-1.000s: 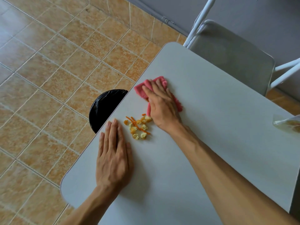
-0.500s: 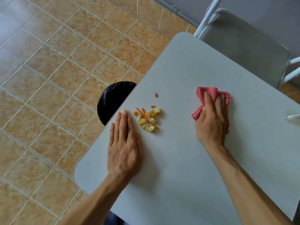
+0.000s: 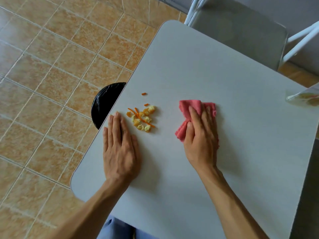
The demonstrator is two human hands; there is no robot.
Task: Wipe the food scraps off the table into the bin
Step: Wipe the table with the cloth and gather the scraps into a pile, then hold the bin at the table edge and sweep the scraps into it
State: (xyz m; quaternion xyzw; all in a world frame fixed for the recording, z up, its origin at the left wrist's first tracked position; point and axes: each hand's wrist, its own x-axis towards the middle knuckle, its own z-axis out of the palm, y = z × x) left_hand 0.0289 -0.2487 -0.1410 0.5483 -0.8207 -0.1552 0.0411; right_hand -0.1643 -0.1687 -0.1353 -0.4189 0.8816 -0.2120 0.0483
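A small heap of yellow and orange food scraps lies on the white table near its left edge. One orange bit sits apart, a little farther away. My left hand rests flat on the table just left of the heap, fingers together. My right hand presses a crumpled pink cloth onto the table, to the right of the scraps and apart from them. A bin with a black liner stands on the floor under the left table edge, partly hidden by the tabletop.
A grey chair with a white frame stands at the far side of the table. A clear plastic bag with food lies at the table's right edge. Tan floor tiles spread to the left.
My right hand with the pink cloth moved from beside the scraps at the left edge out to the right. A stray orange bit now lies apart. My left hand stayed flat.
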